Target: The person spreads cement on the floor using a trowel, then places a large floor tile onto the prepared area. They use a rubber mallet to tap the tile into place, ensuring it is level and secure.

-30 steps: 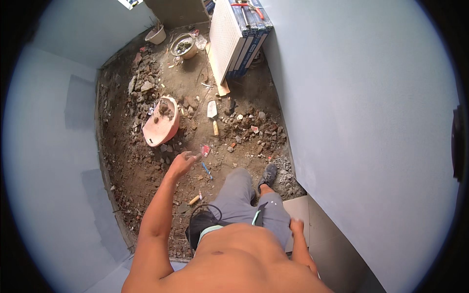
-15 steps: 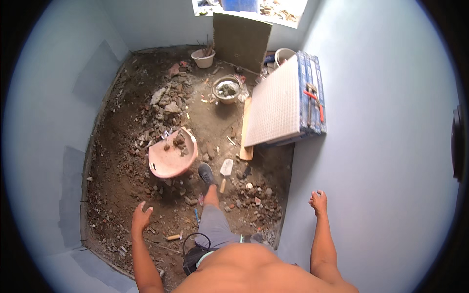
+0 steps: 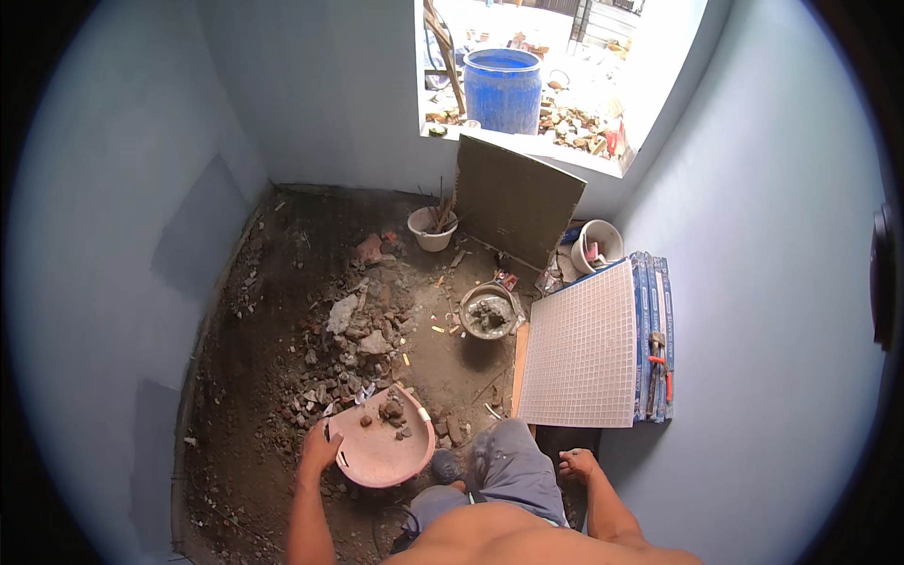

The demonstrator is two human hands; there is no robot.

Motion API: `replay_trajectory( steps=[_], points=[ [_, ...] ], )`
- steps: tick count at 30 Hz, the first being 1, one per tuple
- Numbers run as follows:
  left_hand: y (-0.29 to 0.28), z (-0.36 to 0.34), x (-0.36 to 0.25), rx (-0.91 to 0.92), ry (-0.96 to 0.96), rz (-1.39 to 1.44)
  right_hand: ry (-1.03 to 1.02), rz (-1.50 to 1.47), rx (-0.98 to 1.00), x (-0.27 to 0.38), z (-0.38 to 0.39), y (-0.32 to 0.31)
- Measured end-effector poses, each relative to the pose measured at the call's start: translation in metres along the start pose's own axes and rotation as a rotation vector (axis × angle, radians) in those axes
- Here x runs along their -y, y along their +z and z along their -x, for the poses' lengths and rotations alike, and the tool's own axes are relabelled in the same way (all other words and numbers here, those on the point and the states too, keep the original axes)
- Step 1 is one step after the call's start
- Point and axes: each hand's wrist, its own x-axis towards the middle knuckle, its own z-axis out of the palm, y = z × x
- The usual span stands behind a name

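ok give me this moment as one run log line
left hand: on rim of pink scoop | right hand: beside knee, no object visible | scoop: brown lumps inside, rubble alongside

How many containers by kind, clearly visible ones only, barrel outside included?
Pink scoop-shaped pan: 1
Pails: 3 (back pail with sticks, middle pail, corner pail by the blue-edged stack)
Blue barrel: 1
Total: 5
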Motion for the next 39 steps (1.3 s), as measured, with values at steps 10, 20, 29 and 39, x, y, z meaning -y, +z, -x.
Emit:
replay_trajectory(
  steps=[10,20,29,39],
  points=[
    [0.027,-0.12,0.004,-0.024,-0.298,0.222,0.342,0.241,-0.176,0.18,-0.108,-0.026],
    [0.065,-0.066,0.099,0.152,-1.104,0.581,-0.593,0.191,0.051,0.596,-0.225,0.102],
    [0.114,-0.094,0.153,-0.086,-1.067,0.906,-0.64,0.808,-0.023,0.629,-0.262,0.18],
    [0.014,-0.199,0.102,-0.027,-1.253,0.79,-0.191,1.07,0.072,0.565,-0.242,0.127]
  ],
)
